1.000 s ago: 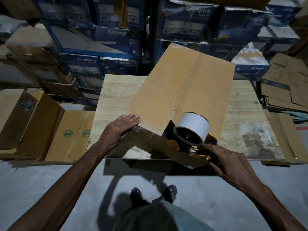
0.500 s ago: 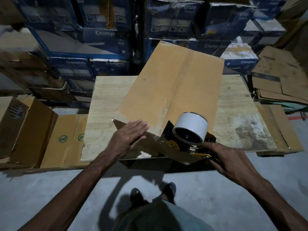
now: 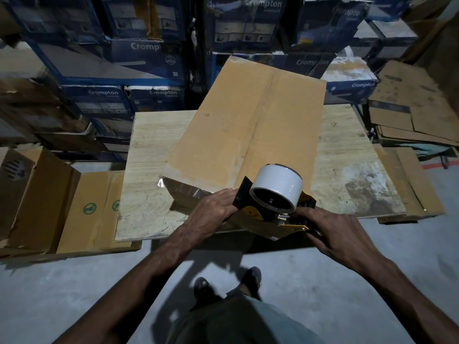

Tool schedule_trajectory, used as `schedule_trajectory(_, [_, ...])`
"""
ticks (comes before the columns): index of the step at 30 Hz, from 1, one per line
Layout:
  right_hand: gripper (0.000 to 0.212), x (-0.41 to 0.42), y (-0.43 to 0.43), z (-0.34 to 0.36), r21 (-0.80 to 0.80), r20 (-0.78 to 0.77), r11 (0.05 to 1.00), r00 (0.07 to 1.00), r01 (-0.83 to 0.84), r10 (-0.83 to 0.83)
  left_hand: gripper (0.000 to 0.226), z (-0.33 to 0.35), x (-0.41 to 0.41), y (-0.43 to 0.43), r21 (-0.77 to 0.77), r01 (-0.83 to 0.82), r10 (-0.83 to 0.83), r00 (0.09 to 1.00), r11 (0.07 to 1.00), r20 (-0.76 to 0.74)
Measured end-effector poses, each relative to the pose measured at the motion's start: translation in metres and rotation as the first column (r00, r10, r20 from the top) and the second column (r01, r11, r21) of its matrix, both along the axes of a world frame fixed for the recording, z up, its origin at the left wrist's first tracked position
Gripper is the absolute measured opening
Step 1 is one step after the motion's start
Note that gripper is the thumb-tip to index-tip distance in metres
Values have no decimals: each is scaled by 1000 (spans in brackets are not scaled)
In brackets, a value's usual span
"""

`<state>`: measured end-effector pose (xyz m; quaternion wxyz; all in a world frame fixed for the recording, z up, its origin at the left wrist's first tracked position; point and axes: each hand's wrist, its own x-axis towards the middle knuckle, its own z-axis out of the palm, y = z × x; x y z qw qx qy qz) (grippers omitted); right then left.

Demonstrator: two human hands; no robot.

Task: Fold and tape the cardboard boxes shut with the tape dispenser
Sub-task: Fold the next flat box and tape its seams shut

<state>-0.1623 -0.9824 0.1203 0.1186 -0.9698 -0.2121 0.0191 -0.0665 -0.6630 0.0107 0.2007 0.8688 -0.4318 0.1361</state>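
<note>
Many blue cartons [image 3: 149, 50] stand behind table [image 3: 154, 150] and cardboard box [image 3: 248, 125].

The cardboard box [image 3: 248, 125] was laid on the tabletop [image 3: 347, 155]. At its near end the tape dispenser [image 3: 275, 194] was gripped by the right hand [image 3: 340, 234], and the box was pressed by the left hand [image 3: 213, 209].
</note>
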Motion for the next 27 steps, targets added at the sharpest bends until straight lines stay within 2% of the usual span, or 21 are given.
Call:
schedule_trajectory(2, [65, -5, -7, 3, -11, 4, 1000, 1000, 6, -6, 61, -1, 0, 1, -20, -1, 1, 1000, 1000, -17])
schedule_trajectory(6, [76, -24, -33, 9, -58, 21, 996, 997, 71, -69, 75, -6, 1, 0, -36, 24, -26, 999, 999, -36])
schedule_trajectory(15, [81, -49, -62, 20, -100, -29, 987, 991, 126, -129, 75, -10, 3, 2, -67, 38, -40, 999, 997, -21])
schedule_trajectory(20, [81, -47, -63, 22, -115, -30, 989, 995, 95, -99, 45, -8, -3, -7, -48, 18, -15, 998, 999, 53])
schedule_trajectory(22, [82, -48, -66, 22, -125, -38, 988, 995, 86, -91, 43, -7, -7, -15, -12, -7, 8, 996, 1000, 87])
schedule_trajectory(25, [85, -46, -68, 22, -123, -39, 989, 995, 86, -91, 45, -8, -21, -40, 92, 68, -83, 983, 993, 165])
schedule_trajectory(27, [85, -45, -66, 22, -138, -38, 987, 996, 79, -85, 37, -4, -34, -66, 136, 102, -120, 984, 985, 134])
